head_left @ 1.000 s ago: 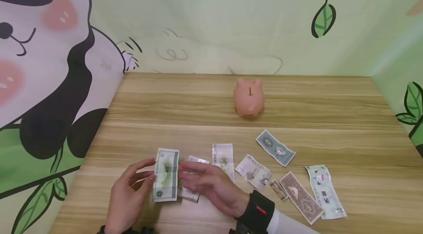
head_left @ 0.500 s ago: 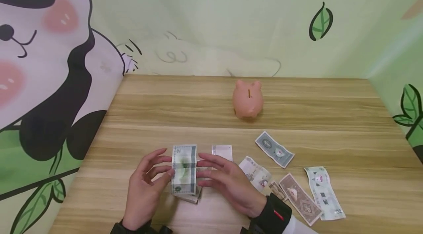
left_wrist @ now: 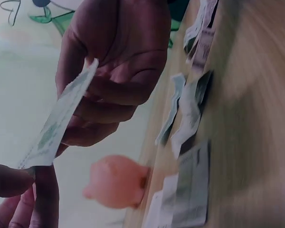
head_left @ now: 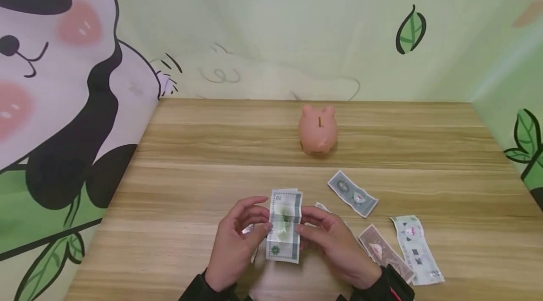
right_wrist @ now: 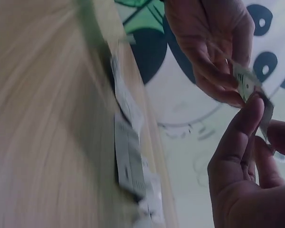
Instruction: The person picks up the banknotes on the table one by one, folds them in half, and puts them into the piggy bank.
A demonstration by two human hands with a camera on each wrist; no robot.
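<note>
A green and white banknote (head_left: 284, 230) marked with a 2 stands lengthwise between both hands, above the table, creased across its middle. My left hand (head_left: 235, 246) pinches its left edge between thumb and fingers. On the opposite edge, my right hand (head_left: 339, 249) pinches with thumb and fingertips. In the left wrist view the banknote (left_wrist: 61, 121) appears nearly edge-on, with the right hand (left_wrist: 121, 52) behind it. The right wrist view shows it bent at the right fingertips. Other notes beneath it are mostly covered by the hands.
A pink piggy bank (head_left: 318, 131) with a slot on top stands toward the table's back. Right of the hands lie a blue-grey banknote (head_left: 352, 194), a brown banknote (head_left: 383, 249) and a pale green banknote (head_left: 417, 250). A panda-printed wall (head_left: 271, 32) borders the table.
Both hands have moved right with the green banknote, over notes that showed earlier. The right fingers, spread beside the note before, now pinch its right edge.
</note>
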